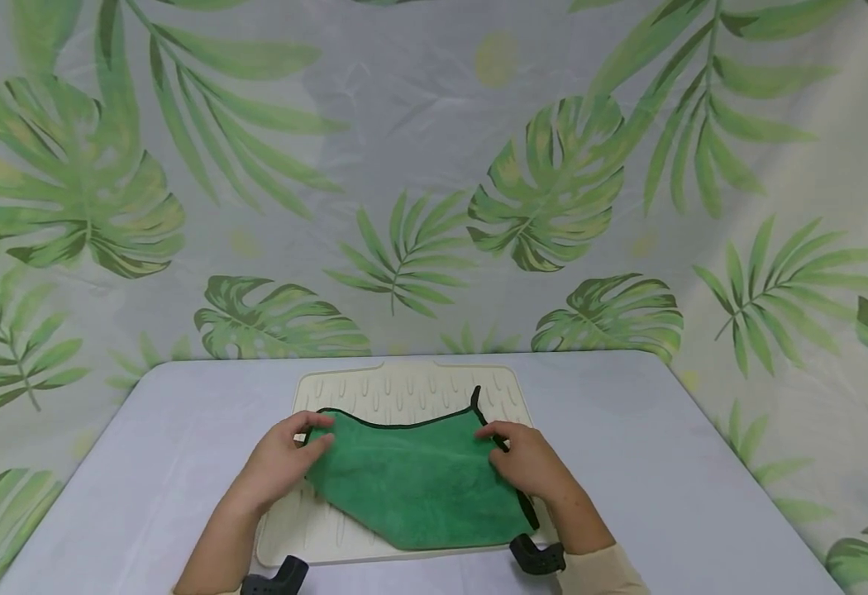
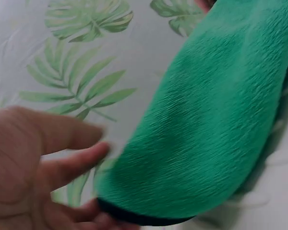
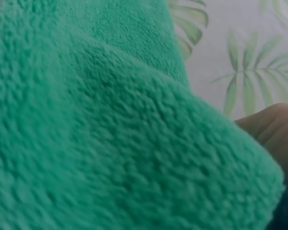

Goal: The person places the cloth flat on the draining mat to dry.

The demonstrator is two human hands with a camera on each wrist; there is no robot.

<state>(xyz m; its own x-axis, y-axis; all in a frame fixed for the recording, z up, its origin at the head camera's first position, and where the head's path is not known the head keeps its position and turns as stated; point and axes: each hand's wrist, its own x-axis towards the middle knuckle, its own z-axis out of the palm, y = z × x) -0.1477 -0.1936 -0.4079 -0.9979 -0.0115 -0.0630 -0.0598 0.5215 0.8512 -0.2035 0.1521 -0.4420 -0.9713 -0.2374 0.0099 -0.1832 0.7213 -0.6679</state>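
A green plush cloth (image 1: 419, 479) with black edging spreads over a cream ridged mat (image 1: 345, 541), its front corner cut off at a slant. My left hand (image 1: 285, 459) is at the cloth's left edge. In the left wrist view the thumb and a finger stand apart from each other, while lower fingers (image 2: 93, 211) hold the dark border. On the far side, my right hand (image 1: 531, 463) grips the right edge, thumb and forefinger over the green face. The right wrist view is mostly filled by folded cloth (image 3: 110, 129), which hides the right fingers.
The mat lies on a white-covered table (image 1: 665, 463). A curtain printed with green leaves (image 1: 404, 165) hangs behind the table's far edge. Black wrist devices (image 1: 538, 555) sit on both forearms. A loose black edging tip (image 1: 476, 397) sticks up at the cloth's upper right corner.
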